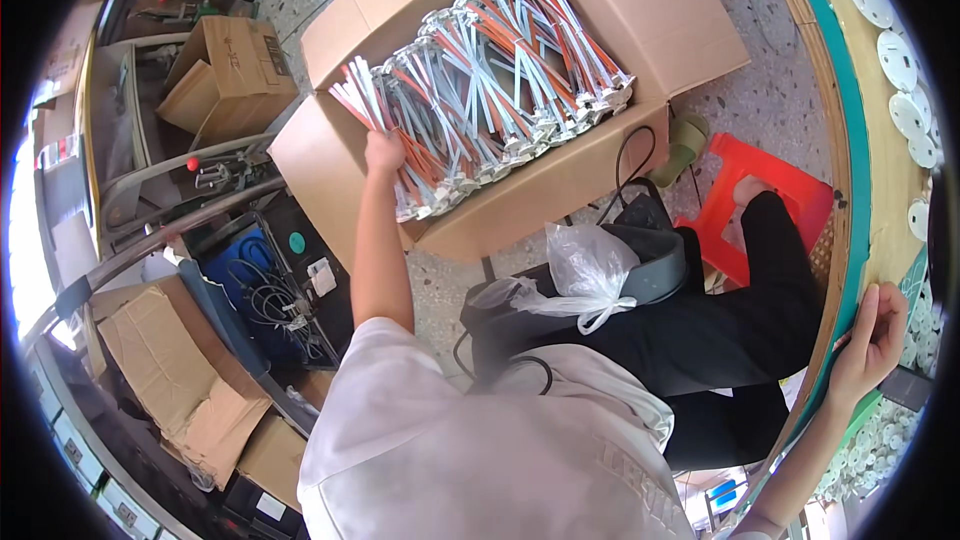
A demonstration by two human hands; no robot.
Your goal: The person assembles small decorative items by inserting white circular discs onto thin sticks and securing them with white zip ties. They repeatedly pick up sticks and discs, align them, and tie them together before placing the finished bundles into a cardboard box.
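Observation:
My left hand (385, 152) is closed around a bundle of white and red wires (362, 90) at the left end of a large open carton (520, 202). More bundles of white, grey and red wires (480, 70) fill the carton in rows, with pale round end pieces along both sides. At the far right, my right hand (870, 345) rests by the edge of a worktable (866, 180). Its fingers are loosely bent and somewhat apart, with nothing visible in them. White round discs (898, 60) lie on the table beyond it.
A red plastic stool (735, 230) stands beneath my foot, beside a green slipper (685, 148). A knotted clear plastic bag (590, 270) sits near my lap. Metal rails (150, 238), an open cardboard box (228, 75) and cables (270, 290) crowd the left. Small white parts (875, 450) lie heaped at lower right.

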